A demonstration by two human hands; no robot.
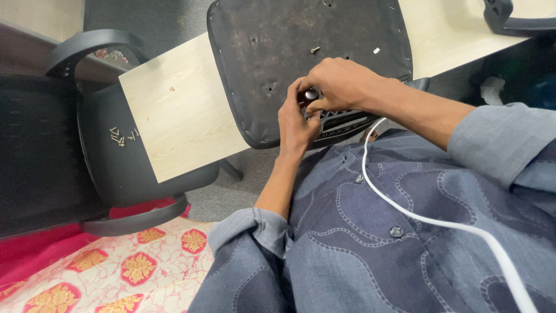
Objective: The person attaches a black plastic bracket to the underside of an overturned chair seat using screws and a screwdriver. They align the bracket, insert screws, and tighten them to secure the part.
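**Two hands on a small metal part at the seat's near edge**

Nearest the camera is the person's blue-grey patterned shirt (370, 243), with a white cable (440, 223) running across it. Going from the left: a patterned red and cream cloth (104, 272) lies low, and above it stands a black chair (110, 156) with a small heap of screws (121, 137) on its seat. A pale wooden board (174, 116) rests across this chair. On the board lies an upturned black seat pan (278, 52), with one loose screw (314, 50) on its underside.

At the near edge of the seat pan, both hands meet. The left hand (296, 124) has its fingers closed together around a small round metal part (311, 94), and the right hand (341, 84) pinches down on the same part from above. Under them a black ribbed plastic piece (344, 119) shows.

As a risk, I judge the small part could slip out of the fingertips and fall between seat and lap, because the hold is only by fingertips. The loose screw may also roll off if the seat pan is tilted.
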